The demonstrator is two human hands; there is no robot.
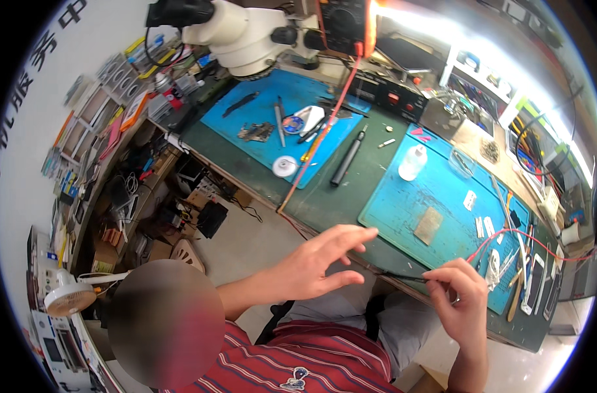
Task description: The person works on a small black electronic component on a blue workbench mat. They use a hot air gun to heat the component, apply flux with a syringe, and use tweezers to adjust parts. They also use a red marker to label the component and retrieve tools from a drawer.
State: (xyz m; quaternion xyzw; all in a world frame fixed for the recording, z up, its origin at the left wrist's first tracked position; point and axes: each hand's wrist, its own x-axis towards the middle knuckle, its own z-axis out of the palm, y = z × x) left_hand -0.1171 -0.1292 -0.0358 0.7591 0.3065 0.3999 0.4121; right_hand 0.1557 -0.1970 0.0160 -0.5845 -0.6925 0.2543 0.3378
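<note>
My left hand (315, 265) hovers over the front edge of the bench, fingers stretched and thumb apart, with nothing in it. My right hand (459, 295), a ring on one finger, pinches the end of a thin black tool (403, 277) that points left along the bench edge; its exact kind is too small to tell. Beyond the hands lies a blue work mat (390, 203). On it are a worn brownish square pad (428, 226) and a clear squeeze bottle (413, 162). A red wire (527, 237) loops near my right hand.
A black pen-like tool (349, 157) lies between the two mats. The left blue mat (223, 118) carries tweezers, a small reel (285, 166) and flat parts. A microscope (246, 39) overhangs it. Hand tools (518, 281) crowd the right end. A red lead (325, 131) crosses the bench.
</note>
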